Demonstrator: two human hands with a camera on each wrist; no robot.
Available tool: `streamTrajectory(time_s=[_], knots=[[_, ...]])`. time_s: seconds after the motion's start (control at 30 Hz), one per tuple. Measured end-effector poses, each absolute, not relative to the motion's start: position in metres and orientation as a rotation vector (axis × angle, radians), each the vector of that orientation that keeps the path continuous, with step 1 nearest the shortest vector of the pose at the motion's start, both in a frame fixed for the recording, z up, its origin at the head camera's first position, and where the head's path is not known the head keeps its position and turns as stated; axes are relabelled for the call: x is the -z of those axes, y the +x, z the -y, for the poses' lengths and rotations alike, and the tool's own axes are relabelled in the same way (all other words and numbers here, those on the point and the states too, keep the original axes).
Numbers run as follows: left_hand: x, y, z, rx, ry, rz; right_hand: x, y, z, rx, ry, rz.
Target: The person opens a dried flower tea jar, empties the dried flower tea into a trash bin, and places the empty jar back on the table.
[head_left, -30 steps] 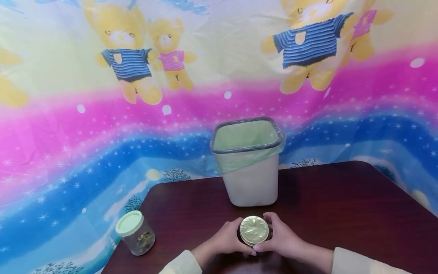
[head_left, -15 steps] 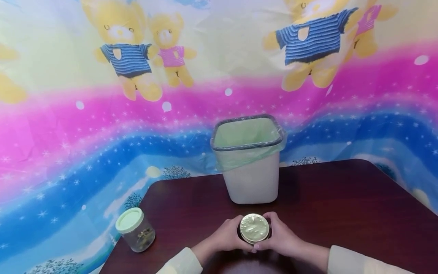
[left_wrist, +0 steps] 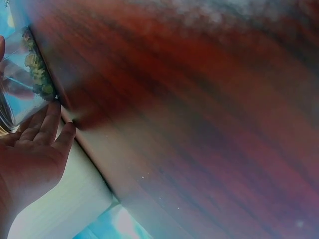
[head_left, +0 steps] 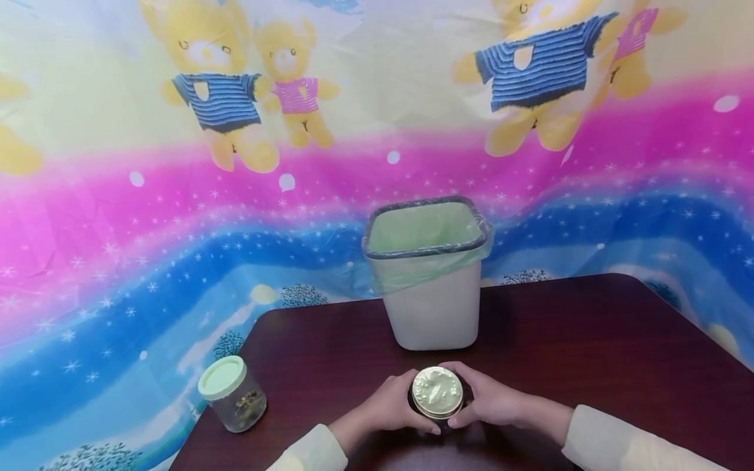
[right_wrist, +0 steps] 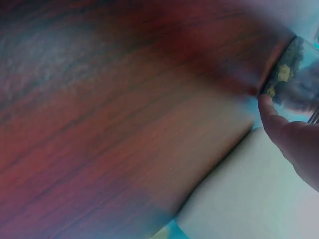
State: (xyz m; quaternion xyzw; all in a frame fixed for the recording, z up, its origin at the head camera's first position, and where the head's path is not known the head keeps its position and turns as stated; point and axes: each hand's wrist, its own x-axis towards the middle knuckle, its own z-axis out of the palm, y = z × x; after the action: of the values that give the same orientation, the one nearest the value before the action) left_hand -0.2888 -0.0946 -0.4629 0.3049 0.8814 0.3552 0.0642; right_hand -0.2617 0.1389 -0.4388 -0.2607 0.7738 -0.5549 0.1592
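Observation:
A clear jar with a gold-coloured, bumpy-looking lid (head_left: 437,391) stands on the table between both hands. Dried yellowish-green bits lie in the bottom of this jar (left_wrist: 34,64), as the left wrist view shows. From the left, the left hand (head_left: 391,405) grips the jar's side, its thumb across the near side. The right hand (head_left: 487,396) curls round the opposite side, thumb near the front and fingers behind the lid's edge. In the right wrist view only part of the right hand (right_wrist: 289,134) shows against the glass.
A second clear jar (head_left: 235,405) with a pale green lid (head_left: 222,377) and dried bits inside stands at the table's left edge. Behind the hands is a white bin (head_left: 436,314) with a green liner (head_left: 424,278). A printed bear curtain (head_left: 353,170) hangs behind the dark wooden table (head_left: 565,340).
The right hand has shifted round the jar: its fingers reach further behind the lid and its thumb has moved right, apart from the left thumb. The left hand keeps its hold.

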Motion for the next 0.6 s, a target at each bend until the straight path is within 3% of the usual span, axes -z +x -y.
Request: streamTrajectory(time_s=[0.17,0.43,0.6], knots=[[0.464,-0.288,0.094,-1.057,0.928,-2.669,0.441,-0.253,-0.135,1.691,-0.649,-2.228],[0.462,-0.288,0.095,-1.069,0.915,-2.661,0.444,-0.227,-0.108,1.837,-0.231,-2.537],[0.464,-0.290,0.095,-1.043,0.925,-2.688,0.446,-0.225,-0.101,1.794,-0.163,-2.655]])
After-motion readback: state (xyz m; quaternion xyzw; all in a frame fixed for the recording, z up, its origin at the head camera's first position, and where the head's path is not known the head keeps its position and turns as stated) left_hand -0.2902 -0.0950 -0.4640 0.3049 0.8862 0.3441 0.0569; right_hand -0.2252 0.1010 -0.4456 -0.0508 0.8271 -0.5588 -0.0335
